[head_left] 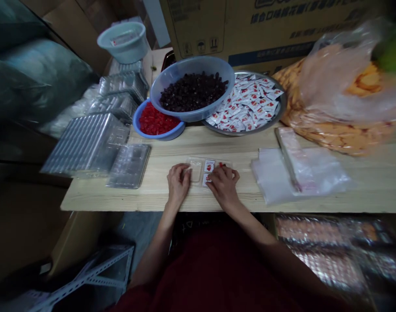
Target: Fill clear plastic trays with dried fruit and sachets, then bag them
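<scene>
A shallow clear plastic tray [195, 170] lies on the wooden table in front of me. My left hand [179, 182] has its thumb and fingers closed on the tray's left edge. Two small white sachets [209, 166] with red print sit one above the other in the tray's middle. My right hand [224, 184] covers much of the tray's right side, its fingers curled down by the lower sachet. A bit of something red [221, 164] shows just beyond those fingers. What the right fingertips hold, if anything, is hidden.
Behind the tray stand a bowl of dark pieces [193, 93], a blue bowl of red pieces [157, 119] and a metal basin of sachets [250, 102]. Stacked clear trays [87, 141] are at left. Plastic bags [272, 173] and a large orange-patterned bag [341, 134] lie right.
</scene>
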The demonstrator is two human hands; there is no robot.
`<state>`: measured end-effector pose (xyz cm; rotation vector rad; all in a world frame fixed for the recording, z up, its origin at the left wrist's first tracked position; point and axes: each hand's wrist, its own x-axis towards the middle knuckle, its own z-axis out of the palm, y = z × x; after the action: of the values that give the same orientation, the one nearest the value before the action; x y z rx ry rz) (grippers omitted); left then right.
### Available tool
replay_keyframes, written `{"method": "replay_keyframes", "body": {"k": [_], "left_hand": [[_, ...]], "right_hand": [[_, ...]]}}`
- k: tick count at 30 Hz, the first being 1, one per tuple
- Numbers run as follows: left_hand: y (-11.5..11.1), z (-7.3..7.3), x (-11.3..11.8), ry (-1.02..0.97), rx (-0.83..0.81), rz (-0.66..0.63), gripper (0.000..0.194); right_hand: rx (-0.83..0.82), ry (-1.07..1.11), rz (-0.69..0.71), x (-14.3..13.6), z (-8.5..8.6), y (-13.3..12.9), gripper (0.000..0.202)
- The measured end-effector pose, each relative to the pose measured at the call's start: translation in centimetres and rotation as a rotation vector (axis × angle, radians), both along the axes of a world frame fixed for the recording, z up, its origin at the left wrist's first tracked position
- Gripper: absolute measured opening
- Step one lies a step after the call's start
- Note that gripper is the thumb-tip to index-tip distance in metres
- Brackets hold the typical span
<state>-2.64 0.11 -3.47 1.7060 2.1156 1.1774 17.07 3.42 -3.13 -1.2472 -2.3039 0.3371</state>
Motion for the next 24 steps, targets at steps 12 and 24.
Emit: {"method": "replay_keyframes", "body": {"k": [12,24], "left_hand": [[-0.9,-0.3,1.7,-0.085,0.003,-0.005,0.029],[-1.1,-0.2,0.8,-0.177,0.123,0.208,0.040]], "right_hand": [[-0.082,0.090,0.045,2.4,0.6,0.1,0.018],[0.080,-0.021,-0.666,26.1,17.9,23.6,0.035]]}}
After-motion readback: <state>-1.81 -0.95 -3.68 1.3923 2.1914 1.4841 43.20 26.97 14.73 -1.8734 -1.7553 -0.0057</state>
